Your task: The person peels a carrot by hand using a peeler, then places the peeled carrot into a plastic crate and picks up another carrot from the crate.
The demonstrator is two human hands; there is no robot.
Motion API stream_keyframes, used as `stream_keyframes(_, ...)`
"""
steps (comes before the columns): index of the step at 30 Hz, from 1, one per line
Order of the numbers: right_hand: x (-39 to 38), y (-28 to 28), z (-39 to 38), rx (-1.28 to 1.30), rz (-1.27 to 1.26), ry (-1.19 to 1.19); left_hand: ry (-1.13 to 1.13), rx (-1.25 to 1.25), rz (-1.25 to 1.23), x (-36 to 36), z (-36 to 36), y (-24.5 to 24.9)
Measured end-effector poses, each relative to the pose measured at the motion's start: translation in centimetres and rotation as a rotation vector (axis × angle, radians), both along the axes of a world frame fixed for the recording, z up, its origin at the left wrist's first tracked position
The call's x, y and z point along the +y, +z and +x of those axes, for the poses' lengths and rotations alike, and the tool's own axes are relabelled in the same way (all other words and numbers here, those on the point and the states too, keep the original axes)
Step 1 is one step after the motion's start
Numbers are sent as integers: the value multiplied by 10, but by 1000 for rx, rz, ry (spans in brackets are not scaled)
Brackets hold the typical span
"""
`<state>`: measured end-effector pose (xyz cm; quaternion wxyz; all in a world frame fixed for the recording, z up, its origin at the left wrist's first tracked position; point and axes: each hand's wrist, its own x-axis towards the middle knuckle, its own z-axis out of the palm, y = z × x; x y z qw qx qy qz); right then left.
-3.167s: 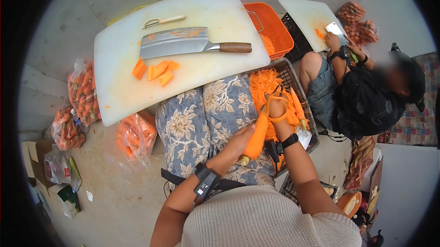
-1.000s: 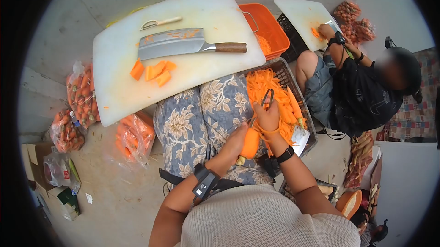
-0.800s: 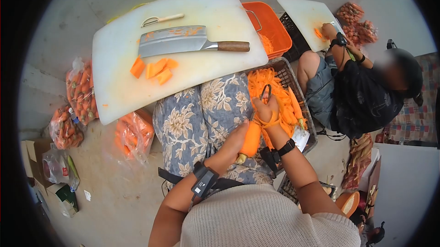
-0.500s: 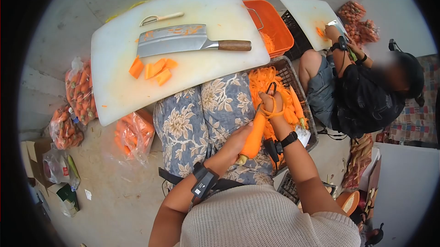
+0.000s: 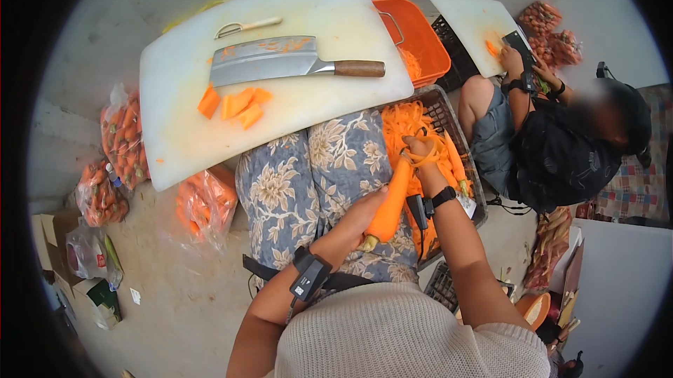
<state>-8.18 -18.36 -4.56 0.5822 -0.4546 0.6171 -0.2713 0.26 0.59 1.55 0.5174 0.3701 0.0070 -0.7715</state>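
Note:
A large orange carrot (image 5: 390,204) lies slantwise over my lap, its green-tipped end toward me. My left hand (image 5: 363,215) is wrapped round its lower part from the left. At its upper end is my right hand (image 5: 420,150), with fingers closed and orange peel strips draped over them; a dark-handled tool, only partly visible, seems to be in it. Beneath and beyond my right hand, a black crate (image 5: 449,115) holds a heap of carrot peelings (image 5: 401,117) and whole carrots (image 5: 454,157).
A white cutting board (image 5: 168,97) bears a cleaver (image 5: 273,62), a peeler (image 5: 249,26) and carrot pieces (image 5: 242,103). Behind the crate stands an orange tub (image 5: 427,34). Bagged carrots (image 5: 123,136) lie left. A co-worker (image 5: 561,139) cuts at another board (image 5: 466,20) on the right.
My right hand has shifted slightly up along the carrot, and the peel strips over it hang differently. The carrot has tilted a little. The co-worker's blade has turned.

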Motion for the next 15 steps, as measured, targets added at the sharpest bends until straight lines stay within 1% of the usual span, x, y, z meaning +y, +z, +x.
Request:
stream_keyframes(2, -5, -6, 0, 25, -38, -39, -6, 0, 4, 0, 3, 1)
stream_keyframes(3, -4, 0, 3, 24, -40, -37, -11, 5, 6, 0, 3, 3)
stream_keyframes(5, 2, 13, 5, 29, 124, -103, -17, 12, 8, 2, 2, 3)
stream_keyframes(6, 1, 10, 1, 28, 122, -103, -9, 19, -10, 2, 1, 1)
stream_keyframes(8, -8, -7, -14, -34, 257, -87, 4, 17, -37, 3, 1, 0)
stream_keyframes(9, -12, -20, -24, -40, 252, -81, 3, -40, -53, 5, 1, 0)
stream_keyframes(10, -14, -40, -38, -75, 301, -92, 2, -95, -66, 6, 2, -1)
stream_keyframes(11, -15, -61, -53, -107, 352, -101, 9, -99, -68, 6, 4, -2)
stream_keyframes(13, -9, -96, -85, -162, 462, -122, -51, 16, -66, 8, 8, -5)
stream_keyframes(14, -3, -102, -95, -191, 516, -138, -50, 16, -66, 9, 8, -7)
stream_keyframes(15, 7, -98, -98, -191, 515, -140, -30, 84, -63, 9, 9, -9)
